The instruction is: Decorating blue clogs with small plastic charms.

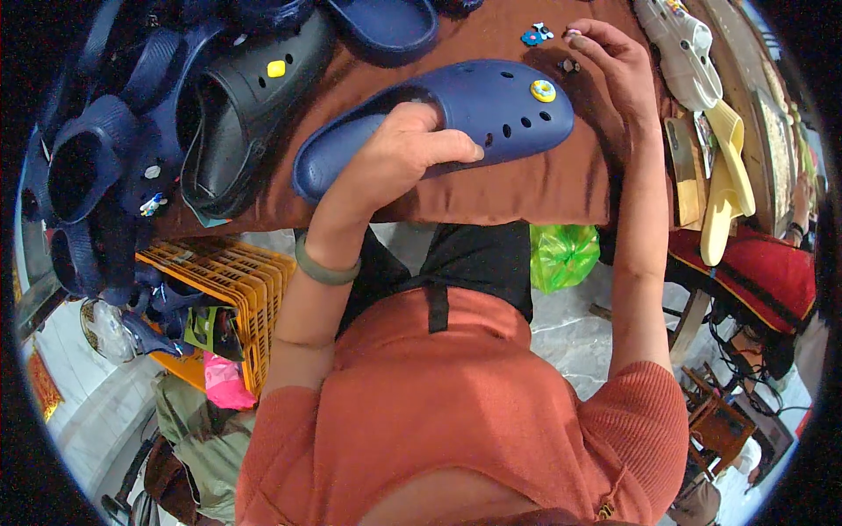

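My left hand (399,153) is closed on a navy blue clog (478,92), fingers inside the foot opening and thumb over its near side. The clog lies sideways, toe to the right. A ring-shaped yellow and blue shoe charm (543,90) sits on its toe beside several open holes. Beyond the toe, my right hand (614,66) pinches a small shoe charm (572,33), mostly covered by the fingertips. Close to those fingers, a blue and white charm (536,36) and another small charm (569,66) rest on the brown cloth (517,188).
A black clog (237,114) and several navy clogs (88,175) crowd the left. At right are a white clog (684,57) and a pale yellow slipper (726,175). Below the table stand an orange crate (272,272) and a green plastic bag (563,257).
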Tool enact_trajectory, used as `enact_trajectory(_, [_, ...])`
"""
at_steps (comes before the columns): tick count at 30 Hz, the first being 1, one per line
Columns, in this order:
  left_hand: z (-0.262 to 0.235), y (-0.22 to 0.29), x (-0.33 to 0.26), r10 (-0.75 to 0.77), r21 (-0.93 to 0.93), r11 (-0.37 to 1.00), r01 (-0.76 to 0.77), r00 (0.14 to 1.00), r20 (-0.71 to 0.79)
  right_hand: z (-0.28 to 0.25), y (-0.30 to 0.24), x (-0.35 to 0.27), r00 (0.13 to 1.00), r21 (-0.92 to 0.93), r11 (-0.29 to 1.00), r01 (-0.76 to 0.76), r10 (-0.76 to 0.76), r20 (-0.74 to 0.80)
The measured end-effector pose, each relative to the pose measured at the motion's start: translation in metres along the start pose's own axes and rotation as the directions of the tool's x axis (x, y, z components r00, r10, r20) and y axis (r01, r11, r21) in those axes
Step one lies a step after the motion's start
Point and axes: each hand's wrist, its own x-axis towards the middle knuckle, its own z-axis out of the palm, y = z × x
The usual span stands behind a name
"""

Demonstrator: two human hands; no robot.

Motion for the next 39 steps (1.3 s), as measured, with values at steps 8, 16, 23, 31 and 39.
enact_trajectory(8, [-0.006, -0.015, -0.004, 0.211, 0.245, 0.946, -0.213, 0.977, 0.034, -0.035, 0.041, 0.021, 0.963, 0.32, 0.918, 0.235, -0.265, 0.053])
enact_trajectory(16, [0.004, -0.001, -0.009, 0.006, 0.123, 0.992, -0.003, 1.0, -0.027, -0.034, 0.027, 0.013, 0.861, 0.434, 0.865, 0.251, -0.404, 0.309])
enact_trajectory(23, [0.016, -0.004, -0.028, 0.259, 0.305, 0.911, -0.278, 0.96, 0.103, 0.001, 0.0, -0.009, 0.874, 0.383, 0.921, -0.068, -0.13, 0.468])
enact_trajectory(31, [0.023, -0.008, -0.034, 0.348, 0.424, 0.831, -0.36, 0.931, 0.109, 0.003, -0.013, 0.0, 0.722, 0.284, 0.903, 0.323, -0.429, 0.543])
enact_trajectory(39, [0.028, -0.02, -0.04, 0.397, 0.373, 0.836, -0.403, 0.913, 0.098, 0.054, -0.08, -0.013, 0.565, -0.003, 0.896, 0.443, -0.277, 0.777])
